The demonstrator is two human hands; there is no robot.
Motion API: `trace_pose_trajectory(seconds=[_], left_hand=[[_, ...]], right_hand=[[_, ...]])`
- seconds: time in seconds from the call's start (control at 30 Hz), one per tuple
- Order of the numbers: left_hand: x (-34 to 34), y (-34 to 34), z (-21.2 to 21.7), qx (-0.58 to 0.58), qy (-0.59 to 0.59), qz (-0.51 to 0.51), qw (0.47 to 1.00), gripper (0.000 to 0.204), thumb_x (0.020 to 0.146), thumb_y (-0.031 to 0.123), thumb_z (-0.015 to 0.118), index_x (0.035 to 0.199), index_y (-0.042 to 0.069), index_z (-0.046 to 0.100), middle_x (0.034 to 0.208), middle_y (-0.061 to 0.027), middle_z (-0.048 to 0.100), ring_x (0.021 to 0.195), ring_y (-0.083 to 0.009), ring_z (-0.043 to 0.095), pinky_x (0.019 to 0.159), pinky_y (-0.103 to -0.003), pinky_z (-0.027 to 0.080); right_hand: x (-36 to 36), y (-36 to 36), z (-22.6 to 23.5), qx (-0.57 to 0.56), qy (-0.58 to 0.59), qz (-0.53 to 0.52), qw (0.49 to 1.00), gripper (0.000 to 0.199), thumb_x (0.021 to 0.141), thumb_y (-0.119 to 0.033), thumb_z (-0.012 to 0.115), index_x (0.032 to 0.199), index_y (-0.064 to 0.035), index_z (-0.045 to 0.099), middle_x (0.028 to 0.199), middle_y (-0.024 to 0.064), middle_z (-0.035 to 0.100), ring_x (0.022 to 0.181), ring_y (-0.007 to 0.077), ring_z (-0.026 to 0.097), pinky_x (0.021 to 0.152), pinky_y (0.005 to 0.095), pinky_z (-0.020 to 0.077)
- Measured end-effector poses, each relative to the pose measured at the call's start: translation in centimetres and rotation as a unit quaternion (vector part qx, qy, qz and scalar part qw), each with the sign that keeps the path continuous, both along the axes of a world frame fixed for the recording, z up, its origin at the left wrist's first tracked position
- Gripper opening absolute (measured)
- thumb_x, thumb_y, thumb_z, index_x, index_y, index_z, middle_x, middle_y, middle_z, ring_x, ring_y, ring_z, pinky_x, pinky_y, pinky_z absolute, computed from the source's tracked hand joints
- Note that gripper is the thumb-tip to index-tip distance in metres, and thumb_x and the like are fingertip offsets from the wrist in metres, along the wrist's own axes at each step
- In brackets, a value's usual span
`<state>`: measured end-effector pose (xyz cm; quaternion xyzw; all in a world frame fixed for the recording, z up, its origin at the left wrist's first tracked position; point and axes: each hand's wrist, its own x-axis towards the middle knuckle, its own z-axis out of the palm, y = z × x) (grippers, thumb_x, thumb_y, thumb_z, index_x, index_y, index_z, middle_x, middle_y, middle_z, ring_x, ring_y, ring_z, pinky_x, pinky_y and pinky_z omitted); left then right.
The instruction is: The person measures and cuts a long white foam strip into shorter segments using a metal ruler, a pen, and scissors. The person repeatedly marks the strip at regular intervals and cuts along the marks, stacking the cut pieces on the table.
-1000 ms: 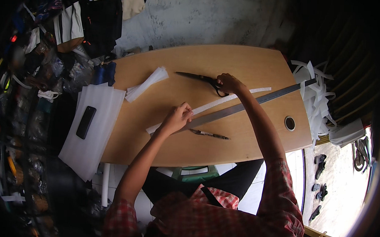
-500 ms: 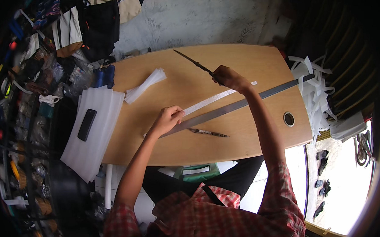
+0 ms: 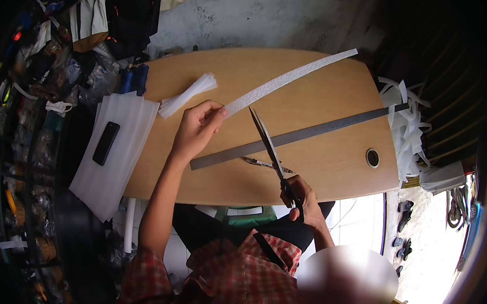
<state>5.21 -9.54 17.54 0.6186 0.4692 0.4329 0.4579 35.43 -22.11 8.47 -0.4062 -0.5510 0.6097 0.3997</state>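
Over the table (image 3: 330, 164), the left hand (image 3: 197, 131) pinches the lower end of a white strip (image 3: 291, 79) between thumb and fingers; from those fingertips the strip runs toward two o'clock. The right hand (image 3: 302, 197) has its fingers wrapped around the handles of black scissors (image 3: 268, 139), blades pointing to eleven o'clock, tips near the strip's held end. Clear plastic bags (image 3: 99, 79) crowd ten o'clock, their contents seemingly too dim to tell.
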Motion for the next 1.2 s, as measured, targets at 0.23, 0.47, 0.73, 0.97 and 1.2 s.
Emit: trace_pose_trajectory(seconds=[0.23, 0.47, 0.73, 0.97, 1.2], left_hand=[[1.5, -1.3, 1.2, 0.03, 0.009, -0.021, 0.999, 0.021, 0.104, 0.018, 0.064, 0.097, -0.001, 0.066, 0.069, 0.006, 0.053, 0.063, -0.0006, 0.043, 0.055, -0.021, 0.032], [2.6, -2.4, 0.8, 0.02, 0.047, -0.018, 0.999, 0.023, 0.102, 0.018, 0.067, 0.095, -0.004, 0.067, 0.07, 0.0048, 0.06, 0.064, 0.0002, 0.045, 0.055, -0.022, 0.034], [3.0, -2.8, 0.4, 0.018, 0.054, -0.033, 0.998, 0.021, 0.101, 0.015, 0.066, 0.094, -0.004, 0.067, 0.071, 0.0034, 0.062, 0.067, -0.0002, 0.048, 0.058, -0.022, 0.037], [2.8, -2.5, -0.3, 0.029, 0.074, -0.04, 0.996, 0.021, 0.101, 0.014, 0.067, 0.092, -0.004, 0.066, 0.07, 0.004, 0.06, 0.068, -0.0003, 0.047, 0.059, -0.023, 0.037], [2.4, -2.1, -1.6, -0.018, 0.08, -0.032, 0.996, 0.022, 0.101, 0.015, 0.066, 0.091, -0.004, 0.066, 0.072, 0.0033, 0.062, 0.069, -0.0001, 0.046, 0.059, -0.023, 0.037]], right_hand=[[-0.5, -1.7, -0.4, 0.023, -0.044, 0.014, 0.999, 0.091, 0.052, -0.061, 0.095, 0.11, -0.0007, 0.058, 0.082, 0.0029, 0.06, 0.074, 0.0134, 0.057, 0.067, 0.0304, 0.046], [-2.3, -2.0, 0.2, -0.011, -0.007, -0.018, 1.0, 0.102, 0.051, -0.088, 0.076, 0.103, -0.0029, 0.055, 0.076, -0.0016, 0.055, 0.066, 0.0068, 0.05, 0.058, 0.0246, 0.0372], [-2.2, -2.9, -1.3, -0.012, 0.022, -0.026, 0.999, 0.086, 0.063, -0.07, 0.089, 0.106, -0.0018, 0.058, 0.078, 0.0007, 0.06, 0.071, 0.0084, 0.054, 0.063, 0.0263, 0.0428], [-3.1, -3.2, -1.4, -0.018, 0.037, -0.05, 0.998, 0.091, 0.059, -0.075, 0.084, 0.103, -0.0007, 0.055, 0.072, -0.0011, 0.055, 0.065, 0.0081, 0.051, 0.057, 0.0255, 0.038], [-3.4, -3.8, -3.4, -0.043, 0.002, -0.072, 0.996, 0.077, 0.064, -0.062, 0.09, 0.099, -0.0005, 0.058, 0.077, 0.0009, 0.061, 0.07, 0.0093, 0.056, 0.063, 0.0255, 0.0429]])
